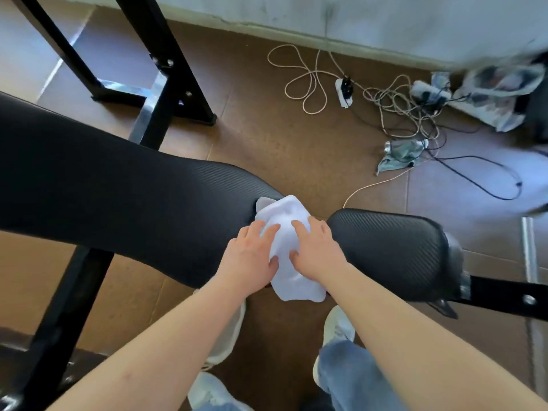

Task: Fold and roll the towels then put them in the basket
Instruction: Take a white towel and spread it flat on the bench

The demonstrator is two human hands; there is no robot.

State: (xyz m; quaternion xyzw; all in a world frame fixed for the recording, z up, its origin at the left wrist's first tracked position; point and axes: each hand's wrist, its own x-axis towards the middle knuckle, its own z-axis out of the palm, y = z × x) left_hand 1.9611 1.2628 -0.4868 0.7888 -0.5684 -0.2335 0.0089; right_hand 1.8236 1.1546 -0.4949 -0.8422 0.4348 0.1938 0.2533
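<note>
**Both hands flat on a white towel on the bench**

The left hand (250,252) and right hand (315,250) lie palm-down, side by side, on the towel (286,213). The fingers of both are fairly straight and slightly spread, pointing away from the person. They press on the cloth rather than curl round it. The two thumbs point inward and nearly meet over the middle of the towel. Whether either thumb pinches a fold cannot be told.

The towel is small, white and rumpled. It lies on the narrow end of the bench's long pad (118,188), right at the gap before the seat pad (391,247). Its far end bunches up near the far edge of the long pad. Its near end reaches past the near edge and hangs a little towards the person's feet. The right hand's outer side is just beside the seat pad's rounded end.

Both pads are black with a ribbed texture and sit on a black metal frame (504,298). Below the near edge show two pale shoes (338,324) and a jeans leg (355,378).

Beyond the bench, on the brown floor (267,129), lie a tangle of cables (394,108), a power strip (344,91) and crumpled wrapping (403,152). The legs of another black stand (166,57) rise at the top left.
</note>
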